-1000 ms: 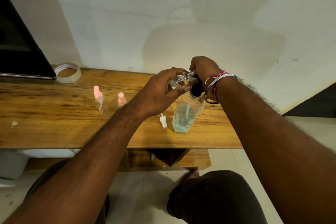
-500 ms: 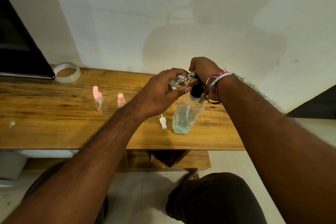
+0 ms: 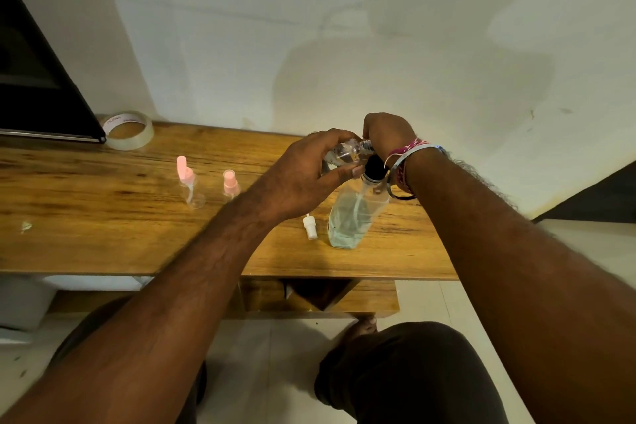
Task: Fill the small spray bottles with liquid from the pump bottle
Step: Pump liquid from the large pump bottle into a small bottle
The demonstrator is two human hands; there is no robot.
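Note:
A clear pump bottle holding pale blue-green liquid stands on the wooden table, its black pump head under my right hand. My left hand grips a small clear spray bottle, tilted on its side with its open neck against the pump's spout. My right hand's fingers curl over the pump top. A loose white spray cap lies on the table just left of the pump bottle. Two more small spray bottles with pink tops stand further left.
A roll of clear tape lies at the table's back left beside a dark screen. A wall rises right behind the table. A small scrap lies near the left edge. My knees and a foot show below the front edge.
Both hands and the bottles keep nearly the same pose; the view has shifted very slightly.

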